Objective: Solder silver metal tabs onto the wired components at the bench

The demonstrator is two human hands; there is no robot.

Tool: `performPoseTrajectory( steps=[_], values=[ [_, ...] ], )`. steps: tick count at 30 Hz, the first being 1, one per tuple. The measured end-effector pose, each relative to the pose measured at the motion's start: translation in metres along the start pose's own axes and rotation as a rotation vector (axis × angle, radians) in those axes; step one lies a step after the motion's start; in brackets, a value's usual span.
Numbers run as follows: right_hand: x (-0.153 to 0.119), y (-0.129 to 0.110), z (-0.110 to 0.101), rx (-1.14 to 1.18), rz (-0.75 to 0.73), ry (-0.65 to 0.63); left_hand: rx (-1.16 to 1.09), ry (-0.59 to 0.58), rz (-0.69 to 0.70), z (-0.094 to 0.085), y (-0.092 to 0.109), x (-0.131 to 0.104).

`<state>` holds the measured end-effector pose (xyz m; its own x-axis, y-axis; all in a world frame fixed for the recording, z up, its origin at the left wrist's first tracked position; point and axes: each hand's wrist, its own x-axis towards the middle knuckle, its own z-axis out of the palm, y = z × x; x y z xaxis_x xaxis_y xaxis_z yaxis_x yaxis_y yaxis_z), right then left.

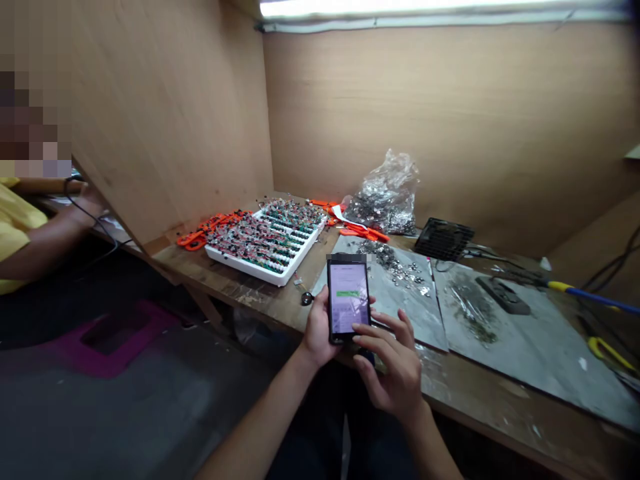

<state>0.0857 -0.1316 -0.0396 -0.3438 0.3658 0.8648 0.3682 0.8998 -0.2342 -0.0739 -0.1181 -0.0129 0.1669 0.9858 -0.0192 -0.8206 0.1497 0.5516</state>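
A black smartphone (349, 300) with a lit screen is held upright over the front edge of the workbench. My left hand (320, 328) wraps round its left side and lower corner. My right hand (393, 363) holds nothing; its fingers are spread, with a fingertip at or just above the lower right of the screen. The screen shows a pale page with a green bar, its text too small to read. Just left of the phone, a small round black part with thin wires (306, 299) lies on the bench.
A white foam tray (270, 275) holds rows of small wired parts, with orange pieces (200, 232) beside it. Behind are a clear bag of metal parts (387, 197) and a black fan (444, 239). A soldering iron (575, 290) lies right. A co-worker's arm (60, 223) shows left.
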Motion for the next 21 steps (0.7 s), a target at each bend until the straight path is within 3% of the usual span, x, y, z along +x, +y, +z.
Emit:
performPoseTrajectory(
  steps=[21],
  values=[
    [0.002,-0.0004,0.001,-0.007,0.034,-0.024,-0.009,-0.018,0.024,-0.0017,-0.001,0.0007]
  ],
)
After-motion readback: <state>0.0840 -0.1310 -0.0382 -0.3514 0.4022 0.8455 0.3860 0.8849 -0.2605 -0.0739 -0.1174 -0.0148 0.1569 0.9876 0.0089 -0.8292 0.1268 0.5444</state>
